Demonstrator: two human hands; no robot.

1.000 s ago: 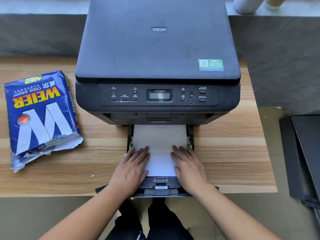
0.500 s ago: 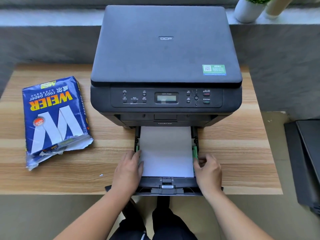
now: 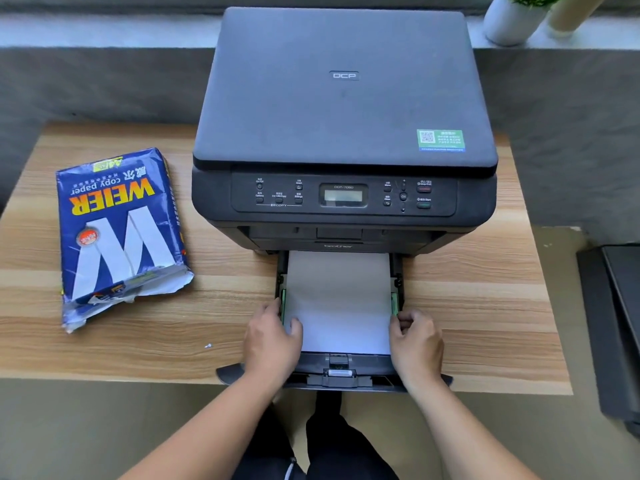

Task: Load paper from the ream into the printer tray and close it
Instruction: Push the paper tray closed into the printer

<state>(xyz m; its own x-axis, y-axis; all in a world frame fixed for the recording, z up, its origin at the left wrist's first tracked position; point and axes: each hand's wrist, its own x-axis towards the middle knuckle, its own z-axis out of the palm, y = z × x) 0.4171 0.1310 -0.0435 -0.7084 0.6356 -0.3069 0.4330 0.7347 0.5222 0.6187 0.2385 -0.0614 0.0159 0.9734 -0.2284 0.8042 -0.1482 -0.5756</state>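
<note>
Left of tray: bare tabletop (image 3: 225, 317) between the tray (image 3: 346, 379) and the ream (image 3: 117, 233)
Right of tray: tabletop open to its edge
Behind tray: printer (image 3: 343, 133) body blocks the way
Tray sides: hands, left hand (image 3: 272, 341), right hand (image 3: 417, 342), occupy both rails

Both hands, flat on the paper (image 3: 337, 299) a second ago, now sit at the tray's side rails, left hand (image 3: 273, 336) and right hand (image 3: 417, 339) curled at the green guides (image 3: 394, 303).

White plant pot (image 3: 512, 20) on the ledge (image 3: 104, 32) — wooden table (image 3: 485, 306) below.
</note>
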